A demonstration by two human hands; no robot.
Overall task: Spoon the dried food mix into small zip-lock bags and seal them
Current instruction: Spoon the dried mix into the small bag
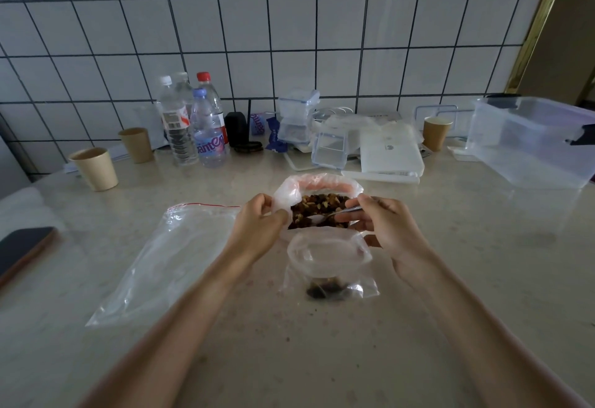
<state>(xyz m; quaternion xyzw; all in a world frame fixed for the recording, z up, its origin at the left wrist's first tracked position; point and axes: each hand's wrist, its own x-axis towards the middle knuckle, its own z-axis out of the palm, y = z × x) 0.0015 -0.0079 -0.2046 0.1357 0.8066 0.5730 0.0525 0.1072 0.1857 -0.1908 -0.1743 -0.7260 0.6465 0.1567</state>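
A white plastic bag (322, 184) lies open on the counter with the dark dried food mix (317, 206) showing inside. My left hand (260, 230) pinches its left rim. My right hand (384, 230) holds a metal spoon (335, 214) whose bowl dips into the mix. Just in front stands a small zip-lock bag (328, 259), mouth open, with a little dark mix at its bottom (326, 290). Its right edge is next to my right hand's lower fingers.
A large flat zip-lock bag (167, 262) lies left of my arms. A phone (22, 251) sits at the left edge. Paper cups (96, 169), water bottles (193, 124), clear lidded containers (328, 150) and a big plastic tub (534, 140) line the tiled wall.
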